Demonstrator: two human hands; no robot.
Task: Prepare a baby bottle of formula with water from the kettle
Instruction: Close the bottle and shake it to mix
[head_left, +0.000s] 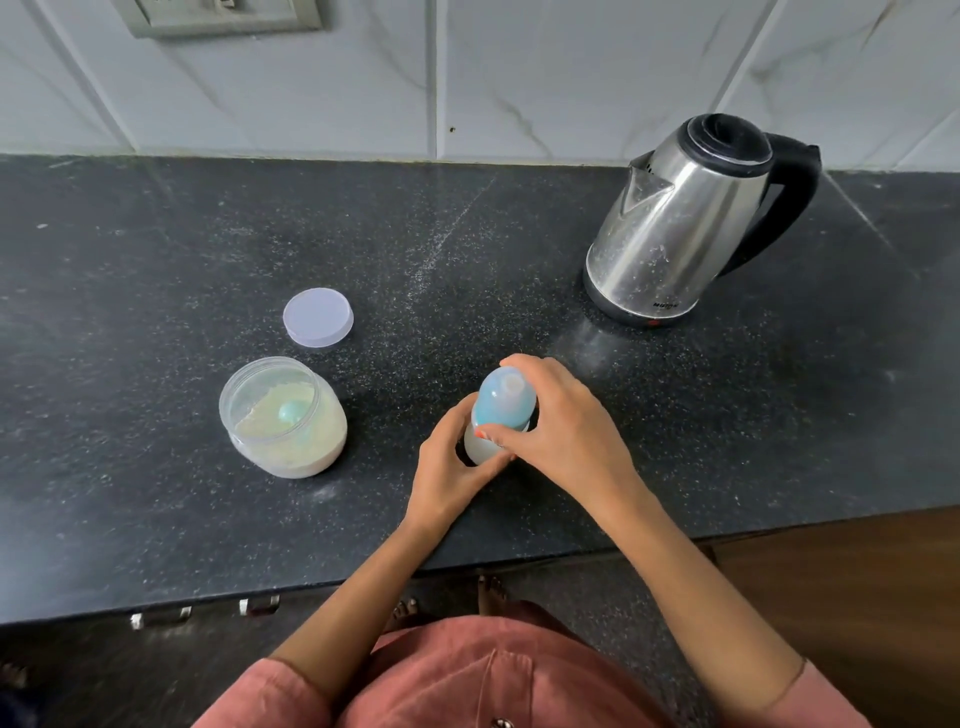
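**Both hands on the baby bottle at the table's front edge**

The black speckled table (156, 249) fills the view, set against a pale marbled tile wall (519, 67). Back right stands the steel electric kettle (675, 223), lid down, black handle turned away to the right, spout facing left. Over on the left sits the open formula jar (283, 415), pale powder inside with a teal scoop (291, 413) half buried in it. Its round translucent lid (318, 317) lies flat just behind the jar, apart from it. And front and centre, the baby bottle (501, 410) is upright on the table: the left hand (452, 467) wraps the cloudy lower body, the right hand (561, 421) closes from above around the blue cap, thumb pressed at the collar. Both hands are firmly grasping the bottle.
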